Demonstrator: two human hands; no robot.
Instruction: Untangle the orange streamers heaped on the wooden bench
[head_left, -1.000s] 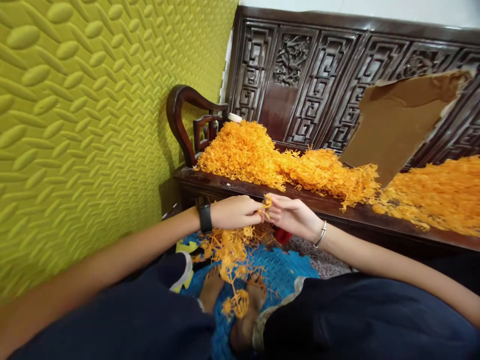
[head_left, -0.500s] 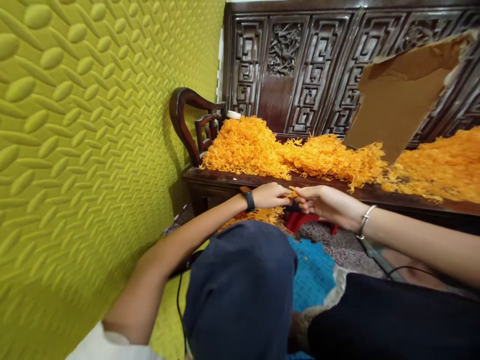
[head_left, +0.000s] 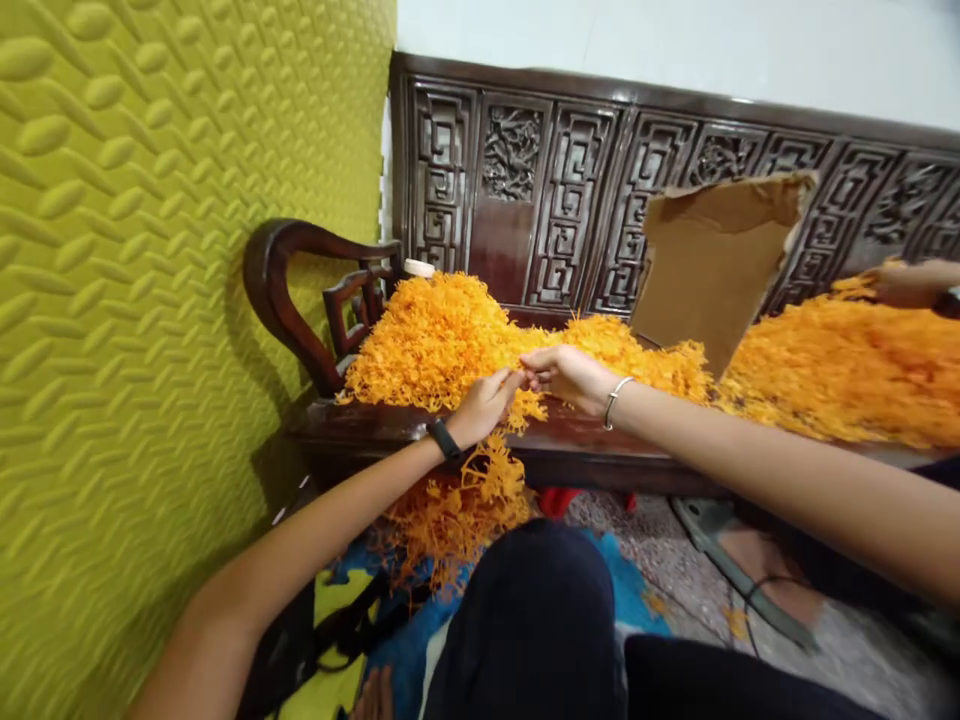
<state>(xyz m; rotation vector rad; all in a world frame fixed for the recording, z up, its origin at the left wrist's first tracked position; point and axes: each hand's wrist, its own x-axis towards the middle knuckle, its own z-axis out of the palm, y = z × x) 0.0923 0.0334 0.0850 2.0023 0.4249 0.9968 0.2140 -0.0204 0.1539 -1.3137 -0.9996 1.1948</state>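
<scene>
My left hand [head_left: 481, 408], with a dark band on its wrist, is closed, its thumb and fingers pinched together. The fingertips of my right hand [head_left: 571, 376] meet them, also pinched, over the front of the bench; a bracelet circles that wrist. A small orange branched piece appears to be between the fingertips, mostly hidden and blending with the heap behind. Just beyond my hands, a tall heap of orange branched pieces [head_left: 427, 340] lies on the dark wooden bench seat [head_left: 375, 420]. Below my left hand, more orange pieces [head_left: 450, 520] form a heap near floor level.
A torn cardboard sheet [head_left: 720, 260] leans on the carved backrest [head_left: 502, 240], beside a larger orange heap [head_left: 862, 370]. Another person's hand [head_left: 911, 285] touches that heap. The curved armrest [head_left: 274, 270] stands near the yellow wall [head_left: 150, 300]. Something red [head_left: 556, 500] is under the bench.
The view has shifted, showing more of the right side and the floor heap. My hands have moved from in front of the bench edge to over the seat. Another person's hand now shows at right.
</scene>
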